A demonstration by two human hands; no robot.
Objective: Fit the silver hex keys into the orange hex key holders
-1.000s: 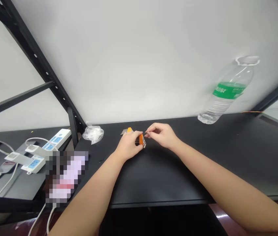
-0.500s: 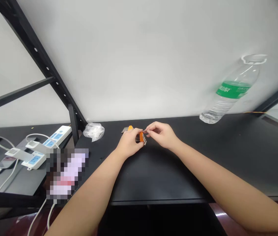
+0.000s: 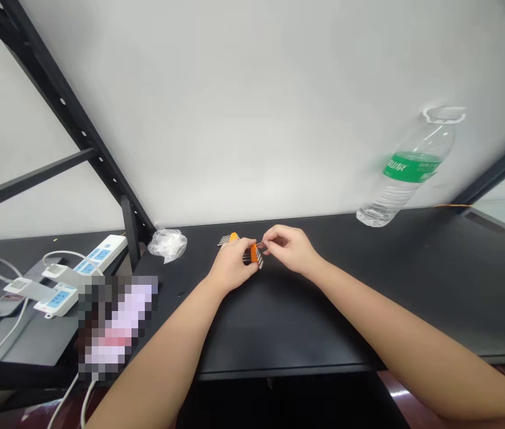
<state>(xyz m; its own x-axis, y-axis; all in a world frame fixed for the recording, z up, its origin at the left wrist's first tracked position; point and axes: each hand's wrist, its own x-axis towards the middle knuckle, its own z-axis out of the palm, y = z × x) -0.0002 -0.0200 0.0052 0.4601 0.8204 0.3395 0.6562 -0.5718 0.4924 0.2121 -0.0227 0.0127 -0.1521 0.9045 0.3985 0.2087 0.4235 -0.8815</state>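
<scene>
My left hand (image 3: 232, 266) is closed round a small orange holder (image 3: 255, 254) with a row of thin dark metal pieces, held just above the black table (image 3: 306, 310). My right hand (image 3: 289, 246) pinches one thin piece at the holder's right end with thumb and forefinger. A second orange holder (image 3: 230, 238) with metal pieces lies on the table just behind my left hand, partly hidden by it.
A crumpled clear plastic bag (image 3: 168, 243) lies to the left by the black rack upright (image 3: 131, 232). A nearly empty water bottle with a green label (image 3: 407, 170) stands at the back right. White power strips (image 3: 74, 274) with cables sit on the left table.
The hands have stayed together at the holder with only slight shifts. The view has swung a little, so the bottle sits slightly further left.
</scene>
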